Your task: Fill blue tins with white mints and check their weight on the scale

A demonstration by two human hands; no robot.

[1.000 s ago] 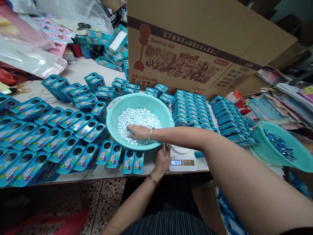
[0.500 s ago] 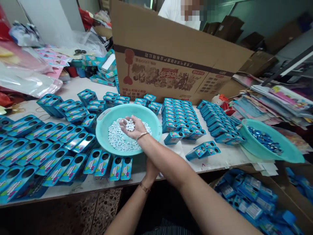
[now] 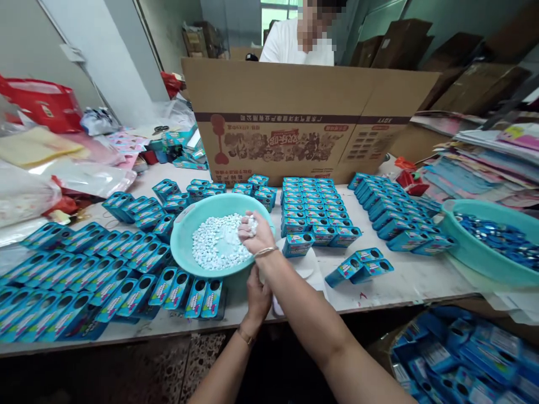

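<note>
A green basin (image 3: pixel 179 249) on the table holds a heap of small white candies (image 3: pixel 210 255). My right hand (image 3: pixel 256 235) is over the basin's right side, fingers curled round a portion of the candies, some showing in the palm. Below the rim, at the table's front edge, is my left hand (image 3: pixel 258 300), its fingers bent. My right forearm partly covers it, and what it grips is hidden. Blue boxes with round holes on top (image 3: pixel 206 297) stand just in front of the basin, more in rows (image 3: pixel 67 308) to its left.
Block-stacked blue boxes (image 3: pixel 314 205) stand right of the basin. A second green basin (image 3: pixel 467 264) holds shiny blue packets. A cardboard carton (image 3: pixel 311 92) stands behind, with a person in white (image 3: pixel 280 42) beyond. Lower right, a pile of blue boxes (image 3: pixel 458 359) sits below table level.
My right hand has moved to the basin's right side and its fingers have curled in around the candies. My left hand now shows more beneath the forearm. The camera view has shifted and levelled.
</note>
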